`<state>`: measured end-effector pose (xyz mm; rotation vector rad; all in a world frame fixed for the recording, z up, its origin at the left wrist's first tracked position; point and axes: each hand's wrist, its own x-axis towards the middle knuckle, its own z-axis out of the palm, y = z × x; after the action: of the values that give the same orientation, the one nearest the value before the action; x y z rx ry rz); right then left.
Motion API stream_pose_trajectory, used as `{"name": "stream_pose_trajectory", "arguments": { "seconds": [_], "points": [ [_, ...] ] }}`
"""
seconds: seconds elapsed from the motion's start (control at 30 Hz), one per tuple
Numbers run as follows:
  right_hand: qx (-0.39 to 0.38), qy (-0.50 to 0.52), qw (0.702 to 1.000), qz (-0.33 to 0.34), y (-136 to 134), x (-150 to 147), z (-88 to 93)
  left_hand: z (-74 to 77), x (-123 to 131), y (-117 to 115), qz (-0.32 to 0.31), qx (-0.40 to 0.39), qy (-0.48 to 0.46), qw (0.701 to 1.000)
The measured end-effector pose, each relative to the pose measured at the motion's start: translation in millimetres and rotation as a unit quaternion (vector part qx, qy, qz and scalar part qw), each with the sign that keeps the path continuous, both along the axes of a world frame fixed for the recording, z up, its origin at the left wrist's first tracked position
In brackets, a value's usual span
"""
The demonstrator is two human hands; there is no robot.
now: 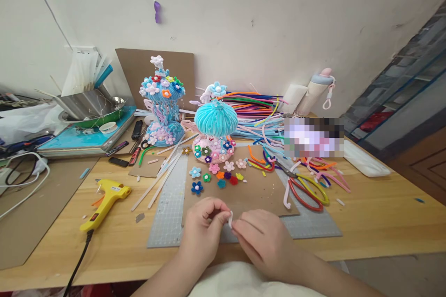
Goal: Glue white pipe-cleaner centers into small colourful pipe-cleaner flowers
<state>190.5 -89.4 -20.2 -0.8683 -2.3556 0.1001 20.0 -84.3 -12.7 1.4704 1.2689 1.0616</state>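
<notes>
Between my two hands, low in the middle of the head view, is a short white pipe cleaner (230,219). My left hand (205,225) pinches it between thumb and forefinger. The fingertips of my right hand (263,234) close on its lower end, and the right palm is hidden. Just beyond my hands, several small pipe-cleaner flowers (220,175) lie on a brown cardboard sheet (240,199). Behind them stands a turquoise jellyfish-shaped piece (216,118) on a flower-covered base. A second blue jellyfish-shaped piece (163,102) with flowers on top stands to its left.
A yellow glue gun (108,204) lies on the left of the wooden table. Scissors with red and yellow handles (306,188) rest at the right on the grey cutting mat (165,227). Bundles of coloured pipe cleaners (254,106) lie at the back. A metal bowl (88,102) stands at the left.
</notes>
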Motion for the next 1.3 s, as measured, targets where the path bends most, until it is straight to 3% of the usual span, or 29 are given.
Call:
{"name": "stream_pose_trajectory", "arguments": {
  "seconds": [0.1,0.17,0.3,0.43,0.5,0.6,0.7,0.83,1.03,1.3],
  "points": [
    [-0.01,0.002,0.999,0.036,-0.2,2.8,10.3,-0.1,-2.4,0.4,-0.033,0.136,0.108,0.984],
    [-0.059,0.056,0.996,0.032,3.5,3.8,15.7,1.3,-2.6,-0.7,-0.056,0.151,0.1,0.982],
    [-0.206,0.216,0.954,-0.019,13.2,-2.4,16.5,6.2,0.9,-1.9,-0.045,0.042,-0.03,0.998],
    [-0.298,0.28,0.91,-0.067,15.5,-11.3,11.5,11.1,4.9,-0.3,-0.041,-0.07,-0.169,0.982],
    [-0.27,0.234,0.931,-0.072,13.3,-12.1,9.7,11.6,6.3,0.5,-0.028,-0.098,-0.205,0.973],
    [-0.121,0.09,0.986,-0.069,7.7,-9.5,8.1,9.6,7.4,1.7,0.002,-0.101,-0.213,0.972],
    [-0.019,-0.005,0.998,-0.068,3.0,-6.4,7.7,8.5,6.8,3.5,0.034,-0.036,-0.167,0.985],
    [-0.04,-0.004,0.997,-0.07,2.0,-4.3,8.7,12.9,3.6,4.3,0.023,0.052,-0.086,0.995],
    [-0.089,0.041,0.991,-0.095,5.2,-2.0,9.0,16.1,1.7,2.4,-0.021,0.034,-0.046,0.998],
    [-0.103,0.06,0.988,-0.099,3.8,-1.6,9.3,15.6,4.8,3.9,-0.035,-0.034,-0.083,0.995]
  ]
}}
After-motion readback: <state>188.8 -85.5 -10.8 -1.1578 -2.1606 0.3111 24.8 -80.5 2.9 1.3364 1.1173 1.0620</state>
